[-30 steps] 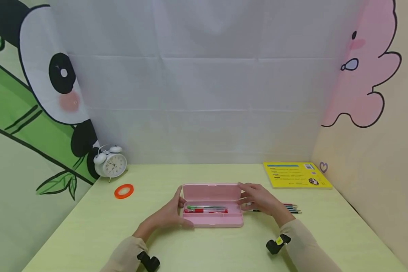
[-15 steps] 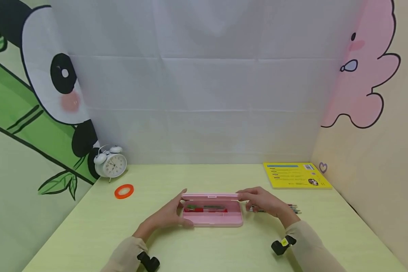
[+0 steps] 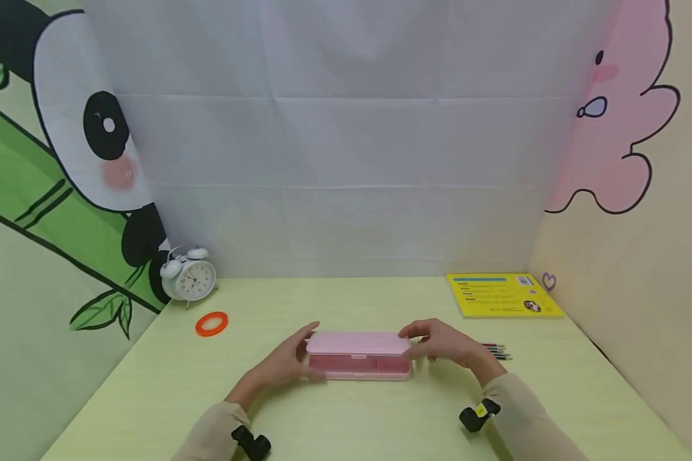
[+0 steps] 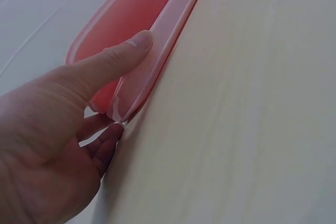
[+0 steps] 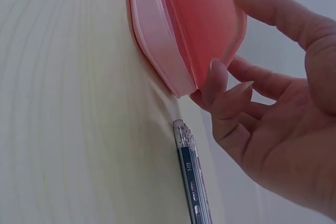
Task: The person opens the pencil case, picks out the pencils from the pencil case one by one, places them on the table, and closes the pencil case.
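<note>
A pink pencil case (image 3: 346,375) lies on the table in the head view, its lid (image 3: 357,342) tilted partway down over the base. My left hand (image 3: 279,363) holds the case's left end. In the left wrist view the thumb (image 4: 123,56) lies along the front wall, with the other fingers round the end. At the right end, my right hand (image 3: 446,344) grips the lid, thumb and fingers at its edge in the right wrist view. The lid hides the pens inside. Several pencils (image 5: 191,177) lie beside the case, partly hidden by the right hand in the head view.
A white alarm clock (image 3: 190,278) stands at the table's back left, with an orange ring (image 3: 198,328) in front of it. The yellow book (image 3: 504,298) lies at the back right. A white cloth (image 3: 352,160) hangs behind the table (image 3: 346,429).
The pencil case's lid has swung from upright forward and down over the base, moved by my right hand. The pens inside have gone out of sight. My left hand stays at the left end.
</note>
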{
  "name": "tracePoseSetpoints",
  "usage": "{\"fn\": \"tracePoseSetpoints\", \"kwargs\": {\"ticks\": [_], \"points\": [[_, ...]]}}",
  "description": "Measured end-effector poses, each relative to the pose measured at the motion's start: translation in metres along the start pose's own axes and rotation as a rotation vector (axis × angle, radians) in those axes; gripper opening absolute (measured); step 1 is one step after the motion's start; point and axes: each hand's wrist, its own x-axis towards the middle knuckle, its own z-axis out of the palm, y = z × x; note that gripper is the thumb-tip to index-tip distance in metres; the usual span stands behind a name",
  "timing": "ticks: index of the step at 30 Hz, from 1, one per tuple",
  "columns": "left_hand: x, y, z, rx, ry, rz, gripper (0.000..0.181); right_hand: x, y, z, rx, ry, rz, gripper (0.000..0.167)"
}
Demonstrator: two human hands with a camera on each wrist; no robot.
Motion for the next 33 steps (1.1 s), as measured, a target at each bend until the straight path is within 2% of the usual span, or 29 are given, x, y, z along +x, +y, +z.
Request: {"fn": "tracePoseSetpoints", "kwargs": {"ticks": [3,9,15,21,25,30,33], "points": [[0.000,-0.004,-0.004,-0.033,-0.022,-0.007,0.098,0.000,-0.002,0.002,-0.068,0.004,-0.016,0.048],[-0.002,-0.006,-0.009,-0.043,-0.029,-0.042,0.076,-0.001,-0.005,0.006,-0.141,0.015,-0.013,0.050],[-0.001,-0.005,-0.009,-0.024,-0.039,-0.044,0.081,-0.001,-0.008,0.012,-0.302,0.030,-0.033,0.053],[-0.001,-0.006,-0.007,0.023,-0.025,-0.037,0.083,0.002,-0.013,0.022,-0.482,0.045,-0.149,0.050],[-0.002,-0.005,-0.007,0.025,-0.019,0.000,0.073,0.003,-0.015,0.025,-0.504,0.045,-0.172,0.048],[-0.001,-0.005,-0.007,-0.007,-0.024,0.068,0.047,0.003,-0.014,0.025,-0.506,0.038,-0.212,0.049],[0.000,-0.005,-0.007,-0.020,-0.026,0.079,0.041,0.003,-0.013,0.025,-0.501,0.038,-0.229,0.048]]}}
